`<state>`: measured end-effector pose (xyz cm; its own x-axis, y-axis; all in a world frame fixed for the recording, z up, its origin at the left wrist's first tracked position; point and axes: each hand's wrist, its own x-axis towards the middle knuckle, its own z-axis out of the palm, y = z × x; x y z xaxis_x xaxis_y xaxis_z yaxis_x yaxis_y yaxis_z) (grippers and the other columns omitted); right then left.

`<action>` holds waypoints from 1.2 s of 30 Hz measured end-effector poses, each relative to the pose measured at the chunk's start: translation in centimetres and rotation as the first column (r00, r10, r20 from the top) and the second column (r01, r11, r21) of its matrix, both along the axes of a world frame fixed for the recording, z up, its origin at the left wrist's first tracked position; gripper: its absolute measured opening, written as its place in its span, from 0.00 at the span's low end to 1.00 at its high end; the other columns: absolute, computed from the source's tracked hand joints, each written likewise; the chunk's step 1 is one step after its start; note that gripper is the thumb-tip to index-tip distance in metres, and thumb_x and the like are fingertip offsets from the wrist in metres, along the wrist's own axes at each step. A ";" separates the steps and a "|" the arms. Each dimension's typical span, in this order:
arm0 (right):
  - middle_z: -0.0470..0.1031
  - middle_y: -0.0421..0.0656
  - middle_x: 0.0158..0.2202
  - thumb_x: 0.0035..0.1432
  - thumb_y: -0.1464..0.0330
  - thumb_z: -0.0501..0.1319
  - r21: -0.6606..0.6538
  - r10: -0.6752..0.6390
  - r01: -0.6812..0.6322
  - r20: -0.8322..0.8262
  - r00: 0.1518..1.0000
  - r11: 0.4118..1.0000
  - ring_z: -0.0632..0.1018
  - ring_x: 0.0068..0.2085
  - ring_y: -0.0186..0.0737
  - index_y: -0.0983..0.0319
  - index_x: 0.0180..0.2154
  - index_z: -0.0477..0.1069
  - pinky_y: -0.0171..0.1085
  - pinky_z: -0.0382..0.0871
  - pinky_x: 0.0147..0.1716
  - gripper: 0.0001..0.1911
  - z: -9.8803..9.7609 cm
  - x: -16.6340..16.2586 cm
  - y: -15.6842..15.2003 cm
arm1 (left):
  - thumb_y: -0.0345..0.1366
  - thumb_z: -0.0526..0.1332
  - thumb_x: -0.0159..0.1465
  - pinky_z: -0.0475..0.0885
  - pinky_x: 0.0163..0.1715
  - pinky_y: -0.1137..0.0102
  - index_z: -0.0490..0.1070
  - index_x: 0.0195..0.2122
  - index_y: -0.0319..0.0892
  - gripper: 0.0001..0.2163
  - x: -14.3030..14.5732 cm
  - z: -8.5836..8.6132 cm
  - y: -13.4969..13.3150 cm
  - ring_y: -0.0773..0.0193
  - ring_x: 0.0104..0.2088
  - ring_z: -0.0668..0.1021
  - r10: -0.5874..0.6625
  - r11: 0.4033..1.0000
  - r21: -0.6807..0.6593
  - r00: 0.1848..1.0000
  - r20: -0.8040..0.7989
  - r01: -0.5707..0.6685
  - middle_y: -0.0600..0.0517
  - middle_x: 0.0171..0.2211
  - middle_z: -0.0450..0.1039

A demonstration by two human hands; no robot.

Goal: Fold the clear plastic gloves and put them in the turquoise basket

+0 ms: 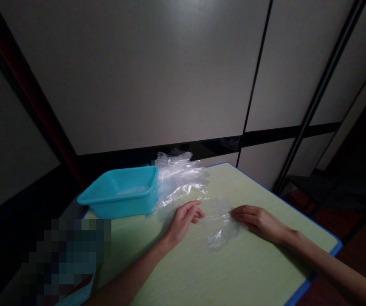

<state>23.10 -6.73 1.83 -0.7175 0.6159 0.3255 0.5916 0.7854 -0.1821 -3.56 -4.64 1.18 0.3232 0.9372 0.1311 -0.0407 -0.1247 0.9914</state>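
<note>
A clear plastic bag [218,223] lies flat on the pale green table [221,272]. My left hand [184,219] rests at the bag's left edge with its fingers loosely curled and apart, tips touching the plastic. My right hand [259,222] lies flat on the bag's right edge, fingers stretched out and pointing left. Neither hand grips anything. Behind the bag sits a crumpled heap of more clear plastic bags [178,176].
A turquoise plastic tub [122,196] stands at the table's back left, touching the heap of bags. The table has a blue rim [300,289] and ends close on the right. A grey panelled wall [170,76] rises behind it. A blurred patch covers the lower left.
</note>
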 end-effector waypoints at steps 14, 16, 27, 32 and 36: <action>0.73 0.46 0.30 0.59 0.66 0.49 -0.292 -0.171 0.116 -0.170 0.970 0.949 0.73 0.32 0.38 0.64 0.32 0.70 0.36 0.66 0.33 0.13 0.7 -0.7 1.6 | 0.40 0.51 0.61 0.66 0.34 0.67 0.60 0.43 0.39 0.13 0.1 -0.7 0.1 0.63 0.29 0.75 0.020 0.981 0.191 0.992 -0.126 0.005 0.53 0.28 0.67; 0.70 0.42 0.25 0.57 0.64 0.51 -0.407 -0.250 0.140 -0.233 0.940 0.903 0.70 0.27 0.35 0.64 0.27 0.68 0.34 0.64 0.27 0.13 0.8 -1.1 2.5 | 0.39 0.51 0.60 0.66 0.34 0.67 0.60 0.43 0.40 0.12 0.1 -0.7 0.2 0.63 0.29 0.75 0.028 0.984 0.179 0.992 -0.123 -0.006 0.54 0.28 0.66; 0.67 0.38 0.19 0.51 0.66 0.52 -0.522 -0.401 0.180 -0.348 0.847 0.833 0.68 0.21 0.33 0.65 0.29 0.66 0.31 0.60 0.20 0.08 -0.9 -2.9 6.1 | 0.29 0.52 0.55 0.68 0.30 0.70 0.55 0.40 0.43 0.12 0.6 -1.2 0.8 0.68 0.23 0.75 0.206 0.974 0.109 0.975 -0.082 -0.196 0.60 0.26 0.61; 0.68 0.38 0.20 0.48 0.72 0.52 -0.435 -0.510 0.343 -0.360 0.781 0.832 0.68 0.22 0.35 0.65 0.37 0.65 0.33 0.59 0.22 0.11 -1.7 -3.5 5.5 | 0.30 0.54 0.53 0.69 0.29 0.70 0.54 0.40 0.44 0.14 0.8 -1.2 0.9 0.68 0.23 0.75 0.253 0.963 0.096 0.967 -0.009 -0.251 0.61 0.25 0.61; 0.69 0.38 0.21 0.47 0.73 0.51 -0.370 -0.554 0.436 -0.326 0.766 0.821 0.71 0.24 0.37 0.63 0.36 0.64 0.34 0.60 0.24 0.12 -1.7 -3.8 5.3 | 0.34 0.55 0.54 0.69 0.29 0.70 0.54 0.40 0.44 0.13 0.8 -1.0 0.8 0.68 0.23 0.75 0.266 0.959 0.100 0.964 0.001 -0.265 0.61 0.25 0.61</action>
<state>19.27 -1.46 0.16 -0.1278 0.9486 0.2894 0.7097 0.2913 -0.6414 -2.75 -3.82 0.18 0.0670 0.9720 0.2251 0.0189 -0.2268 0.9738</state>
